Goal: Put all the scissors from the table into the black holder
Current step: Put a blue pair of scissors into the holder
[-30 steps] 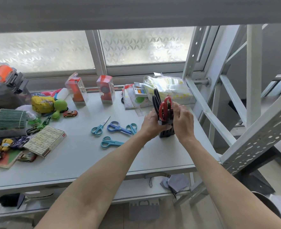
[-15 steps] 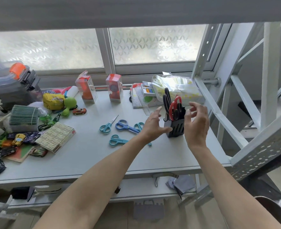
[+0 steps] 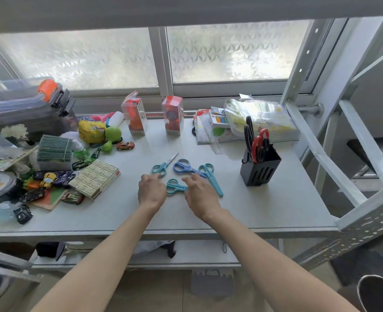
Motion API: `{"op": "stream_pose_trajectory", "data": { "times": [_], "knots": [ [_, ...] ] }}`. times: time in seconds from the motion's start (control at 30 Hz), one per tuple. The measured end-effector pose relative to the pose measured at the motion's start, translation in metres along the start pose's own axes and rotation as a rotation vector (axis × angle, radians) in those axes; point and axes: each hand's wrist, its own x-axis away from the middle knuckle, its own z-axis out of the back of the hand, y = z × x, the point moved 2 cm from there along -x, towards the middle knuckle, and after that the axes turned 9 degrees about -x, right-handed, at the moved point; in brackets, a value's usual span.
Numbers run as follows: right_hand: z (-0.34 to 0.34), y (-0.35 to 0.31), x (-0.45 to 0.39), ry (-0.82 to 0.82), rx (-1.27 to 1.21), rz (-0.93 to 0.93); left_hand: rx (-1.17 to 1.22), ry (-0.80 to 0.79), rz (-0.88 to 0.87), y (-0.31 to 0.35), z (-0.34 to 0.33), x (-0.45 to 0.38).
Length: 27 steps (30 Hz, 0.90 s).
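Note:
The black holder (image 3: 260, 170) stands on the right of the table with red scissors (image 3: 258, 144) and black scissors (image 3: 249, 131) upright in it. Several scissors lie flat mid-table: a teal pair with a bare blade (image 3: 162, 167), a blue pair (image 3: 183, 167), a long teal pair (image 3: 212, 177) and a small teal pair (image 3: 174, 186). My left hand (image 3: 151, 191) hovers just left of the small teal pair, its fingers loosely curled and holding nothing. My right hand (image 3: 199, 192) lies over that pair's blade end, with its fingertips near the blue pair.
Toy cars, a box (image 3: 95, 180), a green rattle (image 3: 111, 137) and bins crowd the table's left side. Two clear toy boxes (image 3: 172, 117) and plastic bags (image 3: 260, 115) line the back by the window. A white metal frame (image 3: 321, 154) slants past the right edge.
Both hands left the holder and moved left and toward me, down to the scissors lying mid-table. The red scissors stay in the holder. The camera view shifted right and down.

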Motion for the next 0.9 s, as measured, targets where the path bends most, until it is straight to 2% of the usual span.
{"op": "stream_pose_trajectory", "data": {
  "times": [0.17,0.23,0.3,0.4,0.63,0.9],
  "knots": [
    [-0.012,-0.001,-0.013,-0.045,0.143,-0.036,-0.024,-0.044,-0.007,0.009,0.000,0.006],
    [-0.014,0.001,-0.012,-0.024,0.153,-0.038,0.051,-0.092,0.028,0.011,0.000,0.004],
    [-0.014,0.003,-0.005,0.014,0.142,-0.017,0.232,-0.153,0.068,0.012,0.000,0.005],
    [-0.008,0.006,0.008,0.129,0.101,0.046,0.455,-0.233,0.061,0.018,0.005,0.014],
    [0.032,0.018,0.038,0.407,-0.056,0.123,0.826,-0.438,-0.168,0.068,0.035,0.045],
    [0.133,0.043,0.078,0.902,-0.365,0.055,0.571,-0.434,-0.427,0.137,0.009,0.049]
  ]
}}
